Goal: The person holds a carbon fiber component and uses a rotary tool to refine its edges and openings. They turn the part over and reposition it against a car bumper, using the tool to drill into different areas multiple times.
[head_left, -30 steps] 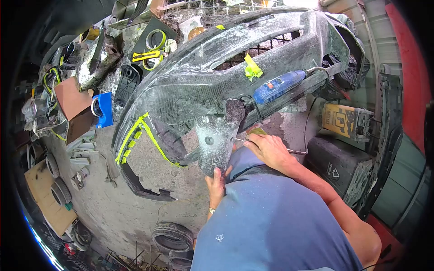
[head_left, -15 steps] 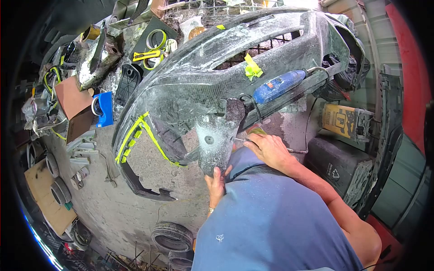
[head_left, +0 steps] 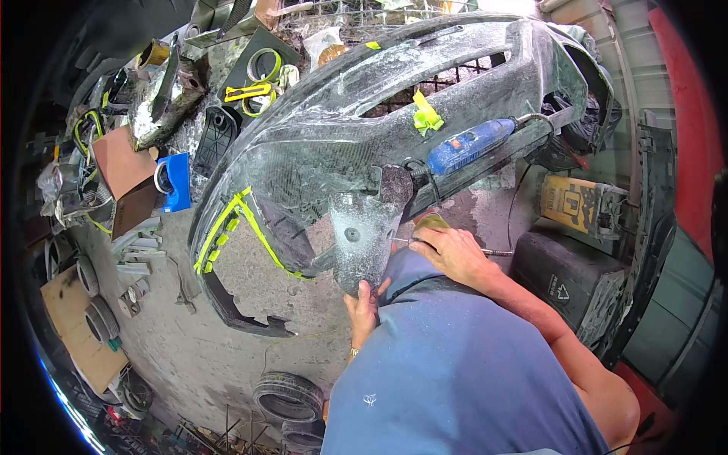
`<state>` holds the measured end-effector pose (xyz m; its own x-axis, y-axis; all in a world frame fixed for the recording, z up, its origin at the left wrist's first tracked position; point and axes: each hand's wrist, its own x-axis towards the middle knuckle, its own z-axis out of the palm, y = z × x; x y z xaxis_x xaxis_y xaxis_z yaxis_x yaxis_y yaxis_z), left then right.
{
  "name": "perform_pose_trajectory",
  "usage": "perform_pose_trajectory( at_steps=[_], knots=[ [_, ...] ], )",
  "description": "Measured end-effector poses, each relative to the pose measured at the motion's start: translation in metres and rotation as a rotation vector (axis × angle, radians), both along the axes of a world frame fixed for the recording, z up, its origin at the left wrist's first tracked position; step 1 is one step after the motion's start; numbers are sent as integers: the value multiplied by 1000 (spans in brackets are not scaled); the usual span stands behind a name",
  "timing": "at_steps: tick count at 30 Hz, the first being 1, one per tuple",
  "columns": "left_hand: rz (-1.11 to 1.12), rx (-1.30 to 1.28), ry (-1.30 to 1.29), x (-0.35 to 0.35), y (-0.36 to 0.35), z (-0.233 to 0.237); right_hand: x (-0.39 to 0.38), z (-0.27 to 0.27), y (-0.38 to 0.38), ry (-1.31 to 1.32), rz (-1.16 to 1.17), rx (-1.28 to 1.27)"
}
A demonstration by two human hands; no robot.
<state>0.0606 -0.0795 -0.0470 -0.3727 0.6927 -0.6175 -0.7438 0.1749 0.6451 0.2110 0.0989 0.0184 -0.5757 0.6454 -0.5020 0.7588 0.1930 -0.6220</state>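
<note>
My left hand [head_left: 362, 307] grips the lower end of a dark panel [head_left: 359, 239] coated in white dust, thumb on its face and fingers behind. A round hole with a dark rim marks the panel's middle. At its right edge, my right hand [head_left: 455, 254] is closed around a rotary tool handpiece, mostly hidden by the fingers. The handpiece's thin bit [head_left: 400, 240] points left at the panel's edge. A flexible shaft [head_left: 498, 252] runs out behind this hand. The blue rotary tool body [head_left: 472, 146] lies on the large dusty carbon-fibre bumper [head_left: 318, 148] beyond.
Yellow-green tape [head_left: 220, 235] lines the bumper's left opening, and a crumpled piece [head_left: 427, 114] sticks on top. A yellow cutter [head_left: 246, 92] lies by tape rolls [head_left: 263, 66]. To the right are a yellow box [head_left: 580, 203] and a black container [head_left: 569, 269]. Tyres [head_left: 288, 396] lie below.
The view has shifted very slightly. Both hands keep their hold on the panel and the handpiece, with hardly any movement.
</note>
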Motion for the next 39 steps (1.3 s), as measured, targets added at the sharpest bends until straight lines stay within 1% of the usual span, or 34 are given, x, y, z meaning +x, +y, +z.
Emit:
perform_pose_trajectory(
  at_steps=[2,9,11,15,18,20,23,29,39],
  knots=[
    [-28,-19,5,0,-2,-2,2,-2,1,68,-11,48],
    [-26,-23,5,0,-3,-2,0,-2,-3,69,-39,67],
    [-28,-40,14,1,-3,-3,-1,4,-3,24,-34,-31],
    [-20,-46,27,2,-4,-5,-1,1,-4,17,-37,-10],
    [-5,-10,-15,1,-2,0,-2,3,-5,53,-64,-49],
    [-21,-1,-23,1,0,1,-1,2,-5,52,-54,-149],
    [-24,5,-7,2,-2,-2,-2,6,-2,39,-103,-102],
    [-20,-31,-2,1,-5,-5,-6,9,-7,25,-108,-142],
    [-36,-27,1,-1,-3,-3,-8,11,-5,32,-106,-125]
  ],
)
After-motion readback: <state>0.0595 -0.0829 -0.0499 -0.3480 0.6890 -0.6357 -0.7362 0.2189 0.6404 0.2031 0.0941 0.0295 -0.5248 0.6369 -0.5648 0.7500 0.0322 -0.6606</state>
